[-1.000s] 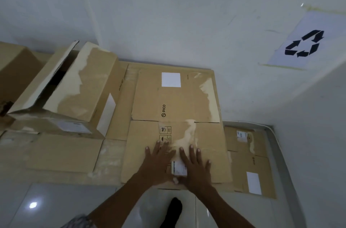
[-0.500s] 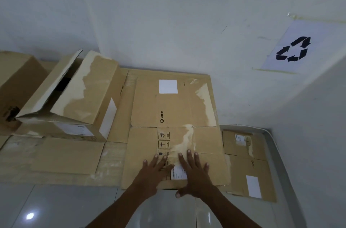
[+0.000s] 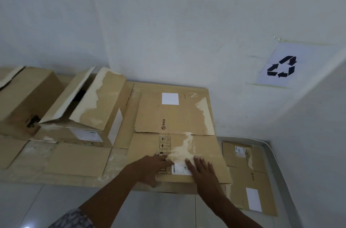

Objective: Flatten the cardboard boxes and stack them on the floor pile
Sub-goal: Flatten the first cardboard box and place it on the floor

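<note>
A flattened brown cardboard box (image 3: 174, 115) with a PICO mark and a white label lies on top of the floor pile by the wall. My left hand (image 3: 151, 168) and my right hand (image 3: 203, 170) both rest palm down, fingers spread, on its near flap beside a shipping label (image 3: 180, 169). Left of the pile stands an unflattened box (image 3: 89, 108) with its top flaps ajar. Another upright box (image 3: 24, 100) stands at the far left.
More flat cardboard sheets (image 3: 74, 160) cover the floor to the left. A smaller flattened box (image 3: 247, 177) lies on the right near a grey floor edge (image 3: 277, 168). A recycling sign (image 3: 280, 67) is taped on the white wall. Glossy tiles (image 3: 28, 207) lie in front.
My hands have slid back toward the flap's near edge and a little apart. The view has tilted upward, so the boxes sit lower in frame.
</note>
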`<state>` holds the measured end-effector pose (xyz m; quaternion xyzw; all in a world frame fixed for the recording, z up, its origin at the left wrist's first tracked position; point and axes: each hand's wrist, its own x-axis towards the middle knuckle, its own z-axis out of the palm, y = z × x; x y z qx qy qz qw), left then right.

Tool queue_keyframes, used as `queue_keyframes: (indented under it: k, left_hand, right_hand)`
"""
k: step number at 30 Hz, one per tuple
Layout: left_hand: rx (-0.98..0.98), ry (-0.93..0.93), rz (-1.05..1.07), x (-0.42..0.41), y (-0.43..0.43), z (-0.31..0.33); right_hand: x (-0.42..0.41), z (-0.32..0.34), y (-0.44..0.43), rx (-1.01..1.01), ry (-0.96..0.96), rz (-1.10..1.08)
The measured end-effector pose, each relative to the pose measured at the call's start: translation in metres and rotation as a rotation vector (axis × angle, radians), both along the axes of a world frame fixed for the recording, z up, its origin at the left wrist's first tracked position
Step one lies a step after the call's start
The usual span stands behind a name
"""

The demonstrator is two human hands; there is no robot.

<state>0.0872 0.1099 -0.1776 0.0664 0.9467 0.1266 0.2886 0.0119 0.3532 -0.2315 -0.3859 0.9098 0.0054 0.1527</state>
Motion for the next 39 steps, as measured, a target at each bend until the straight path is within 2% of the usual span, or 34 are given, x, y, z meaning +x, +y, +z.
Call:
queue_keyframes:
  k: [6, 9, 12, 15, 22, 27, 33, 39]
  left_hand:
    - [-0.188, 0.166, 0.187, 0.027, 0.024, 0.004]
    - [-0.189, 0.213, 0.231, 0.027, 0.029, 0.013]
    - [-0.190, 0.262, 0.201, 0.018, 0.023, 0.028]
    - [-0.192, 0.270, 0.169, 0.015, 0.013, 0.042]
    - [-0.230, 0.224, 0.193, 0.032, 0.014, 0.038]
    - [-0.274, 0.207, 0.236, 0.041, 0.024, 0.033]
    - [-0.355, 0.291, 0.214, 0.025, 0.066, 0.037]
    - [-0.368, 0.320, 0.189, -0.015, 0.149, 0.041]
  right_hand:
    - [-0.017, 0.055, -0.013, 0.046, -0.087, 0.035]
    - [-0.021, 0.071, -0.007, 0.046, -0.019, 0.060]
    - [-0.017, 0.076, 0.003, 0.002, 0.006, -0.039]
    - [-0.016, 0.075, 0.015, 0.014, -0.029, -0.125]
    - [-0.019, 0.097, 0.006, 0.155, -0.033, -0.054]
    - [-0.018, 0.099, 0.017, 0.134, 0.024, -0.038]
    - [-0.036, 0.102, 0.057, 0.106, 0.095, -0.023]
    - [-0.072, 0.115, 0.143, 0.120, 0.128, -0.024]
